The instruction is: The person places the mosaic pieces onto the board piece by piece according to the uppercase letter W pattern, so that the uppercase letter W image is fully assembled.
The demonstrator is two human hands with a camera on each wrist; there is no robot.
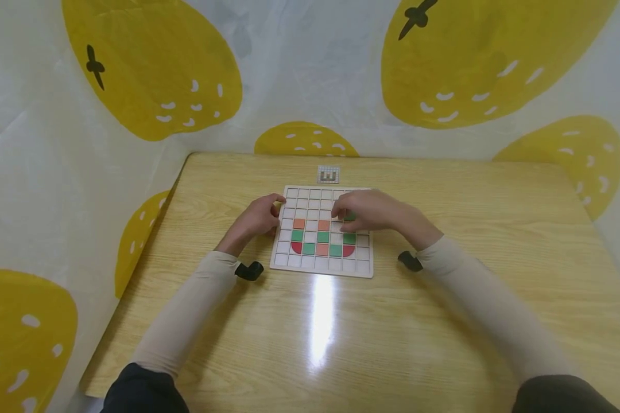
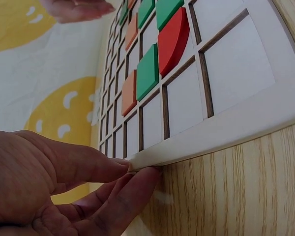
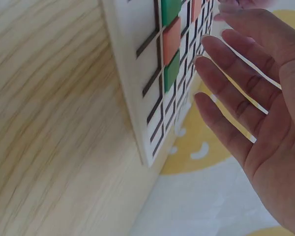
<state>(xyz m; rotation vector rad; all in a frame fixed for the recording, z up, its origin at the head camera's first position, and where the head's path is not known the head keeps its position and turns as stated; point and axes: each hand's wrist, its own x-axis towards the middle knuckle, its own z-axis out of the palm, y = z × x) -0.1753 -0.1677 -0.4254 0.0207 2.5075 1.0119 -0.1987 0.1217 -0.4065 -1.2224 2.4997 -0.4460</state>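
Observation:
A white grid board (image 1: 336,264) lies on the table with square tiles in its recesses. Orange tiles (image 1: 324,225), green tiles (image 1: 309,249) and red round-cornered tiles (image 1: 296,248) form an E-like shape. My left hand (image 1: 260,215) pinches the board's left edge, thumb and fingertips meeting at the rim in the left wrist view. Over the right part of the board hovers my right hand (image 1: 369,209), its fingers loosely spread and nothing seen in them. It partly covers a green tile (image 1: 349,216). In the right wrist view, an orange tile (image 3: 172,40) sits between two green ones.
Behind the board lies a small pattern card (image 1: 328,174) with a dark E-like shape. The wooden table (image 1: 470,206) meets a fabric backdrop (image 1: 310,74) printed with yellow fruit at its back and left. Dark wrist cameras (image 1: 250,271) jut inward from both sleeves.

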